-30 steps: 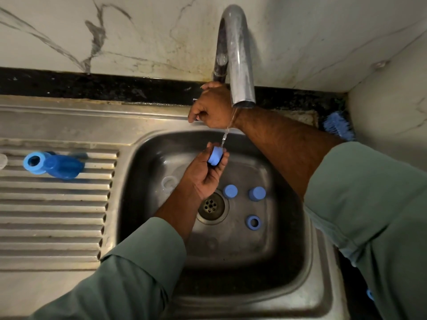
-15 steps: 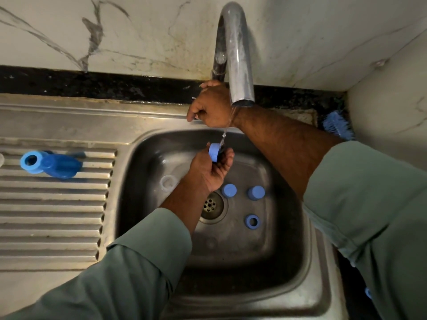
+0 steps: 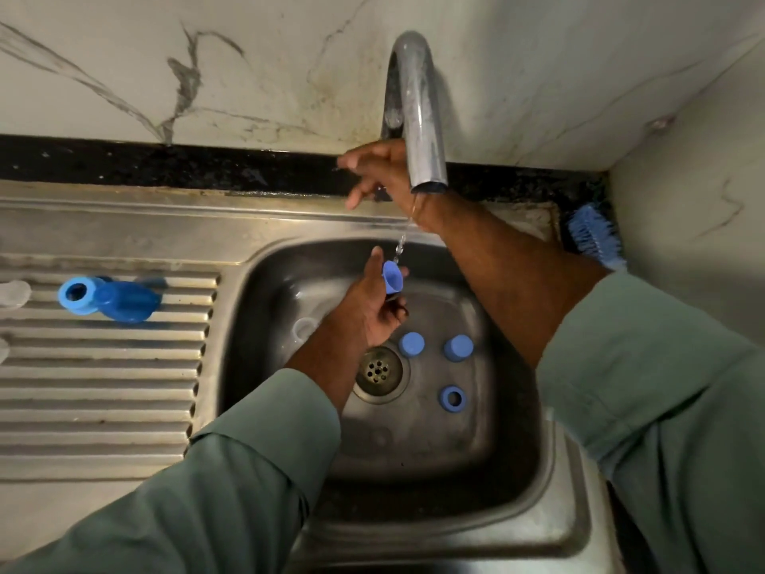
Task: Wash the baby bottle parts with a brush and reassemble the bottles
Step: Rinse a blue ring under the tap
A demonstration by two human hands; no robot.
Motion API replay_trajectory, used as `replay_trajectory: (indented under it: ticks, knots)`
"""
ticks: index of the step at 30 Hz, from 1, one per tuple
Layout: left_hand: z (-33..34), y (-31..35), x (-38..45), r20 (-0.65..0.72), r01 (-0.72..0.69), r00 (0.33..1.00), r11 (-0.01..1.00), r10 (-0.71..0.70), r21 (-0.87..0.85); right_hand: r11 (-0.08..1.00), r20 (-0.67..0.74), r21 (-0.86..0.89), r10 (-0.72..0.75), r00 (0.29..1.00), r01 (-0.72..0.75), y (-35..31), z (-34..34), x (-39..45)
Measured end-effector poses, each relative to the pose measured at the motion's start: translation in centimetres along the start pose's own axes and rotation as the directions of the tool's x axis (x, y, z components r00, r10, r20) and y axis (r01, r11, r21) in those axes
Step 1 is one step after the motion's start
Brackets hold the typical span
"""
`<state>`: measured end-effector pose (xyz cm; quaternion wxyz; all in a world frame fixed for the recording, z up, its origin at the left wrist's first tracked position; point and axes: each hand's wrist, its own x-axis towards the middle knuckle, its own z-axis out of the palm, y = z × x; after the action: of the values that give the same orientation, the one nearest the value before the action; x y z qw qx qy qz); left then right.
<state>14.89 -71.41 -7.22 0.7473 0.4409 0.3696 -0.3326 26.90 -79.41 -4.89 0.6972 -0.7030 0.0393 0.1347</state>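
Note:
My left hand [image 3: 374, 302] grips a small blue cap [image 3: 391, 276] under a thin stream of water from the steel tap [image 3: 418, 118], above the sink basin [image 3: 509, 428]. My right hand [image 3: 378, 171] hovers behind the spout with its fingers spread, off the tap handle. On the basin floor lie two blue caps [image 3: 411, 344] [image 3: 458, 348] and a blue ring [image 3: 452, 398], right of the drain [image 3: 378, 369]. A blue bottle [image 3: 124, 302] with a lighter blue ring [image 3: 77, 292] at its mouth lies on the ribbed drainboard [image 3: 103, 387].
A blue brush [image 3: 592, 236] lies on the counter at the back right corner by the wall. Clear parts [image 3: 12, 292] sit at the drainboard's far left edge. Another clear part [image 3: 305, 327] lies in the basin's left side. The marble wall rises close behind.
My right hand has let go of the tap handle and spread its fingers. My left hand has kept the blue cap under the stream, turning it slightly.

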Motion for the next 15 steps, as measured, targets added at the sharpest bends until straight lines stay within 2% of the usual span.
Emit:
replay_trajectory:
  ticks: [4, 6, 7, 8, 9, 10, 11, 12, 13, 15]
  knots:
    - [-0.2, 0.9, -2.2, 0.032, -0.21, 0.978, 0.952, 0.208, 0.225, 0.936, -0.241, 0.347, 0.023, 0.97, 0.064, -2.3, 0.2, -5.4]
    - [-0.3, 1.2, -3.4, 0.065, -0.412, 0.91, 0.875, 0.409, 0.254, 0.909, -0.306, 0.404, 0.027, 0.952, 0.104, -2.4, -0.1, -7.4]
    - [-0.4, 1.2, -4.0, 0.074, -0.567, 0.817, 0.776, 0.571, 0.277, 0.931, -0.355, 0.347, 0.015, 0.935, 0.116, -2.6, -0.4, -8.7]
    - [-0.8, 1.1, -4.3, 0.1, -0.702, 0.68, 0.605, 0.726, 0.376, 0.955, -0.392, 0.266, -0.016, 0.92, 0.13, -2.3, -1.0, -10.0]
    - [-1.2, 1.0, -4.1, 0.195, -0.739, 0.557, 0.375, 0.807, 0.559, 0.981, -0.418, 0.147, -0.052, 0.907, 0.125, -1.5, -1.7, -11.3]
    - [-1.8, 0.6, -3.7, 0.346, -0.637, 0.56, 0.124, 0.753, 0.761, 0.993, -0.421, 0.005, -0.104, 0.901, 0.117, -0.7, -2.3, -12.7]
    - [-2.2, -0.2, -3.4, 0.423, -0.455, 0.678, -0.109, 0.601, 0.884, 0.986, -0.412, -0.143, -0.139, 0.9, 0.086, 0.0, -2.9, -14.6]
    - [-2.7, -1.2, -2.9, 0.398, -0.299, 0.787, -0.273, 0.472, 0.914, 0.965, -0.378, -0.261, -0.138, 0.915, 0.038, 1.3, -3.5, -16.0]
    - [-3.2, -2.3, -2.8, 0.354, -0.209, 0.838, -0.355, 0.415, 0.911, 0.929, -0.324, -0.369, -0.116, 0.939, -0.012, 2.4, -4.2, -17.8]
    - [-2.9, -3.7, -3.1, 0.36, -0.19, 0.842, -0.404, 0.401, 0.895, 0.817, -0.273, -0.572, -0.105, 0.956, -0.073, 3.8, -6.0, -20.8]
